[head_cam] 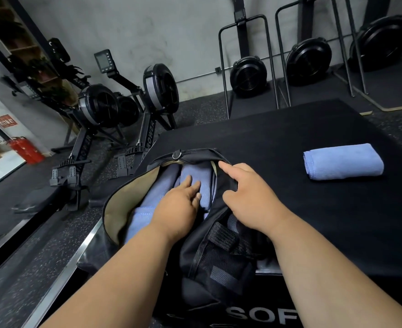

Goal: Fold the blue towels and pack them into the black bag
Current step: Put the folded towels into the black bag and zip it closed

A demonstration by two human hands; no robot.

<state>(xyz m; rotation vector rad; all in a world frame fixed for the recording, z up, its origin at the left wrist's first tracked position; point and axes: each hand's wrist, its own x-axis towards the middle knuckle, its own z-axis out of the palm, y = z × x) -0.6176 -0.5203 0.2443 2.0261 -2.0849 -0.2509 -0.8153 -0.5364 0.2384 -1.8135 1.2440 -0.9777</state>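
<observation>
Black padding covers the big platform (289, 138) that fills the right of the view, and on it, at the near left corner, sits the black bag (218, 245) with its mouth gaping and a tan lining showing along the left rim

Inside the bag, blue towels (148, 209) are stacked on edge, side by side, filling most of the opening. One more folded towel (343, 162) lies alone on the platform, well apart to the right, not yet packed

Left hand (178, 207) is down in the bag now, fingers straight and flat, pressing on the packed towels, holding nothing. Right hand (247, 192) rests on the bag's right flap, index finger stretched toward the rim, the other fingers tucked loosely; it looks to be holding the mouth wide, though whether it truly pinches the fabric I cannot tell

Rowing machines (105, 110) line the wall behind, and a red extinguisher (23, 147) stands at far left

Risks, as I judge them: the bag sits right at the platform's corner, so a hard push from the left hand could tip it over the edge. Let the flap go and it may fall shut over the gap. And space looks tight, so forcing the last towel in could undo its fold
</observation>
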